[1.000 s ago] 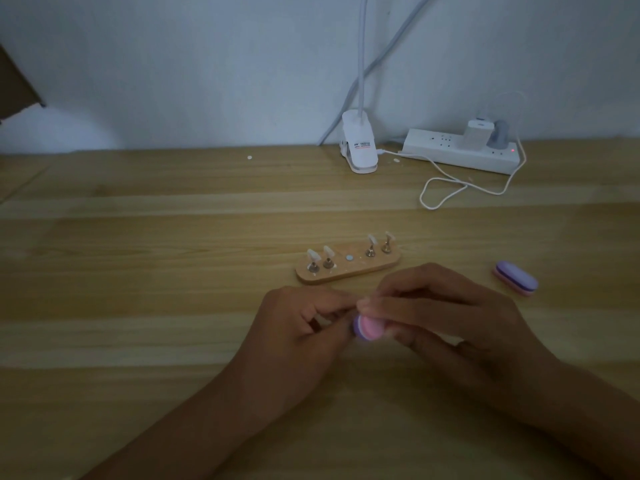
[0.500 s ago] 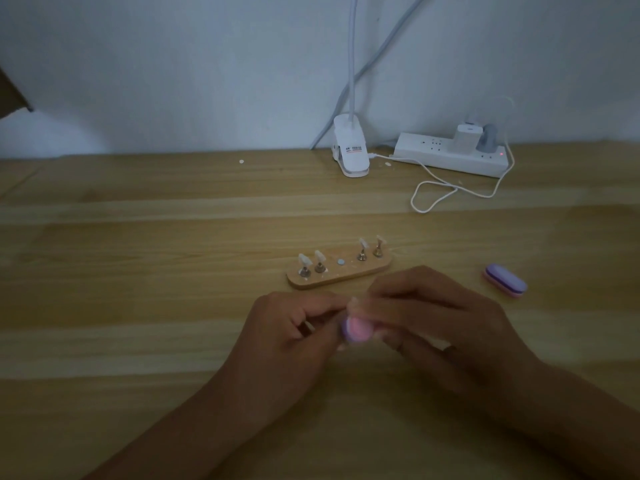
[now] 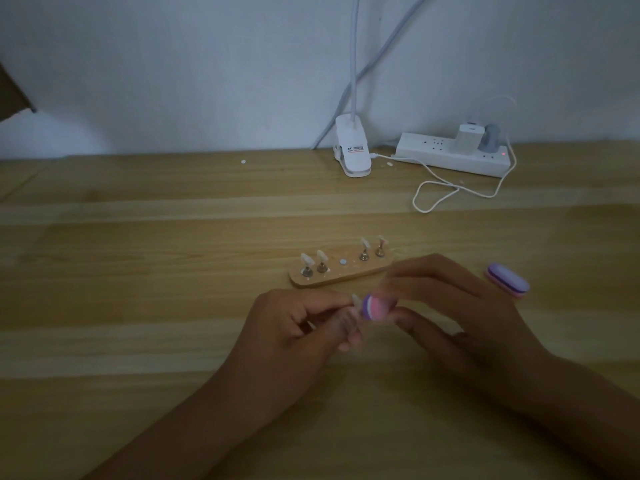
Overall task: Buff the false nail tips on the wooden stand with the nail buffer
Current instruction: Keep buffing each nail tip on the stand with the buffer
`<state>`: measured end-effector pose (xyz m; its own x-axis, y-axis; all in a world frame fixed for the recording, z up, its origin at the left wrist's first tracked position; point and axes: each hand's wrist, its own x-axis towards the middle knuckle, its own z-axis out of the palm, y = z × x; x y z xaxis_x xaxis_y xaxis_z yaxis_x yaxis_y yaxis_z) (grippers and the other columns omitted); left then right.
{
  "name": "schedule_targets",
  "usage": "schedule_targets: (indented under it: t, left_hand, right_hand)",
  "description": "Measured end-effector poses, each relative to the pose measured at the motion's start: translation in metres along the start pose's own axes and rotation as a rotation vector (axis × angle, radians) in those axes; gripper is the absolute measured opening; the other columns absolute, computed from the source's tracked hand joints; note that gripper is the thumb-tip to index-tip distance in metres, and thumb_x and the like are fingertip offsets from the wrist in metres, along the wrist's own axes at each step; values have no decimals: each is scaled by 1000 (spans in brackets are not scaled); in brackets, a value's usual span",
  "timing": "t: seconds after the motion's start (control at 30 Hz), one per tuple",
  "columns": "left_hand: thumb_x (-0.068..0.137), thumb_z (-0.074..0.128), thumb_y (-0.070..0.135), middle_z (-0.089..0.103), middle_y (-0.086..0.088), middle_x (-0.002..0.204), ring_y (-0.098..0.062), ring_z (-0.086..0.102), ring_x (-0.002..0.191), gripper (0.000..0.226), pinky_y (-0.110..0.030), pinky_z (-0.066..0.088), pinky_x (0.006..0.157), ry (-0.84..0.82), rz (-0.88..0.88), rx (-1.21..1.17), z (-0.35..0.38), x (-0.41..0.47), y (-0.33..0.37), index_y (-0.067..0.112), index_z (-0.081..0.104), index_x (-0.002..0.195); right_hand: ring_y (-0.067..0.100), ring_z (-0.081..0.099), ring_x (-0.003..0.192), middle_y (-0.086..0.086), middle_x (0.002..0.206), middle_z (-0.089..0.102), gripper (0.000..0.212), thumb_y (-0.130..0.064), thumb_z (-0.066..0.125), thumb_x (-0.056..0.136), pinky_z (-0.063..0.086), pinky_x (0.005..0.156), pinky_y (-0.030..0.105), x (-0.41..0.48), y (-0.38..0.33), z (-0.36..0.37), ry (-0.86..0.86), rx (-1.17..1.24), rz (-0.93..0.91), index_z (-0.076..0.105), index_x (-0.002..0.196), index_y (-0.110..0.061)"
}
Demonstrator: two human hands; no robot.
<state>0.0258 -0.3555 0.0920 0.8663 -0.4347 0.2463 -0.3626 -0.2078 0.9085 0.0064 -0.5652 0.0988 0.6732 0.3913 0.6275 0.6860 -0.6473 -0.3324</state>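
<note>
Both hands meet low in the middle of the wooden table [image 3: 138,278], the forearms coming in from the near edge. The left hand [image 3: 294,327] has its fingers curled and pinches a loose nail tip [image 3: 355,299] between thumb and forefinger; whether that tip sits on a peg cannot be told. The right hand [image 3: 460,313] grips the nail buffer [image 3: 375,306], a pink and purple block, with fingers above and thumb below. The buffer's rounded end touches the pinched tip. The right hand's fingers are blurred.

Just beyond the hands the wooden stand [image 3: 341,277] lies slanted on the table, its right end farther off and partly covered by the right hand's fingertips. It carries four false nail tips on metal pegs, a left pair [image 3: 313,259] and a right pair [image 3: 372,242], with a pale round disc [image 3: 343,261] between them. To the right of the right hand a second buffer [image 3: 508,280] lies flat, nothing touching it.

Far back, against the wall [image 3: 173,81], stand a white clip lamp [image 3: 352,150] and a power strip [image 3: 450,157] with two plugs in it. A white cable [image 3: 436,195] loops on the table before them.
</note>
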Motion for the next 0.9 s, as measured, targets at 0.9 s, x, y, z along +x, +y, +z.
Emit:
schedule_targets:
  t: [0.9]
  left_hand:
    - [94, 57, 32, 63, 3, 73, -12, 56, 67, 20, -26, 43, 59, 2, 166, 237, 1, 1, 3, 19, 71, 89]
  right_hand:
    - [14, 65, 97, 7, 109, 66, 25, -14, 61, 94, 51, 86, 22, -5, 0, 9, 72, 72, -43, 68, 118, -12]
